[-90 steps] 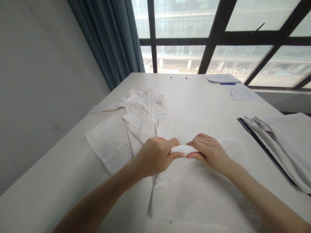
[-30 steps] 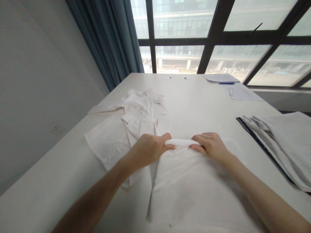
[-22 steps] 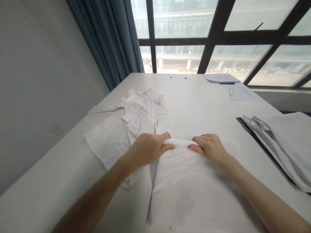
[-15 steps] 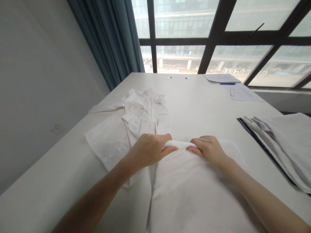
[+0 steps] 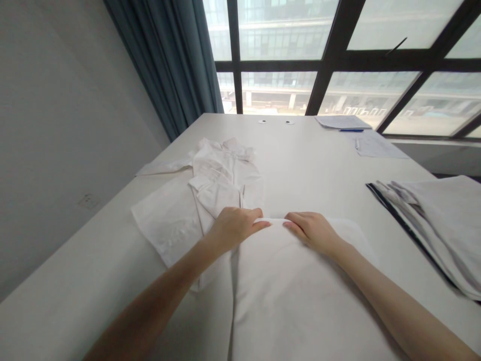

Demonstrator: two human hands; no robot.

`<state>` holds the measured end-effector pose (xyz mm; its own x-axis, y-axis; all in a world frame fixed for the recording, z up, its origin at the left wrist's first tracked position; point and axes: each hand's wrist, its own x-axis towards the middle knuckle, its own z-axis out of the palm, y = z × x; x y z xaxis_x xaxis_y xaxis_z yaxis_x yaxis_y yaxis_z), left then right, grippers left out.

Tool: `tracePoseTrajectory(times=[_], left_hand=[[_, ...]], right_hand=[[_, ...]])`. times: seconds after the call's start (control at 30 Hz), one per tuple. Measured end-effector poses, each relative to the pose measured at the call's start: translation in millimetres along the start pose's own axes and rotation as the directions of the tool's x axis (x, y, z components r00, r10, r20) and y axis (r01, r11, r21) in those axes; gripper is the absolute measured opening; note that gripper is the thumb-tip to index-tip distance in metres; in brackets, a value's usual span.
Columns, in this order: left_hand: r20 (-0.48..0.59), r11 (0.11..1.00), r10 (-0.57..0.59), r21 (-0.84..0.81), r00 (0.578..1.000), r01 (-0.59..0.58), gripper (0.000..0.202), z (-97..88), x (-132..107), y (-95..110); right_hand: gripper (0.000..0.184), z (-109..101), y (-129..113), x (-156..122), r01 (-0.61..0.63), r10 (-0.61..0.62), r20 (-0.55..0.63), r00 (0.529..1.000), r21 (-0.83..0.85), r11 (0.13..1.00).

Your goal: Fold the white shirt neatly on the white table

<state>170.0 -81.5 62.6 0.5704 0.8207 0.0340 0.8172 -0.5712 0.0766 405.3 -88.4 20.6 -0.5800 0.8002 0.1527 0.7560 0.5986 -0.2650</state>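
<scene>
Left hand [image 5: 235,228] and right hand [image 5: 310,230] flat, unclenched, fingertips pressing far fold of white cloth [image 5: 293,296] onto the bench [image 5: 300,165], shirt [image 5: 210,185] at 11 o'clock.

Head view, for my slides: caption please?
Left hand and right hand press the far edge of a white folded cloth on a white table, beside a rumpled white shirt.

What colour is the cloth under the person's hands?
Plain white, no pattern; the head view shows the cloth clearly.
</scene>
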Motion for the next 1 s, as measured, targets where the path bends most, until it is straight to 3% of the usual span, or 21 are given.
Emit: tracePoseTrajectory(times=[0.17,0.3,0.57,0.73,1.0], left_hand=[[0.014,1.000,-0.029,-0.011,0.999,0.029,0.038,6.9,3.7,-8.6],[0.015,0.999,-0.025,-0.043,1.000,0.025,0.036,12.6,6.3,-12.8],[-0.095,0.980,0.066,-0.184,0.993,-0.082,0.023,34.7,6.8,6.3],[-0.123,0.989,0.044,-0.137,0.991,-0.061,0.025,46.1,3.1,17.3],[-0.182,0.997,0.021,-0.067,0.983,-0.034,0.023,59.1,2.0,17.2]], right_hand=[[0.048,-0.2,4.2,0.5,-0.096,0.096,0.018,0.995,-0.005,0.995],[0.052,4.0,8.0,0.0,-0.100,0.100,-0.013,0.995,-0.016,0.995],[0.052,20.5,9.7,-0.6,-0.073,0.067,-0.056,0.996,-0.112,0.991],[0.046,22.7,8.6,-0.8,-0.070,0.065,-0.058,0.996,-0.099,0.993],[0.041,21.8,6.2,-0.6,-0.056,0.050,-0.086,0.995,-0.067,0.996]])
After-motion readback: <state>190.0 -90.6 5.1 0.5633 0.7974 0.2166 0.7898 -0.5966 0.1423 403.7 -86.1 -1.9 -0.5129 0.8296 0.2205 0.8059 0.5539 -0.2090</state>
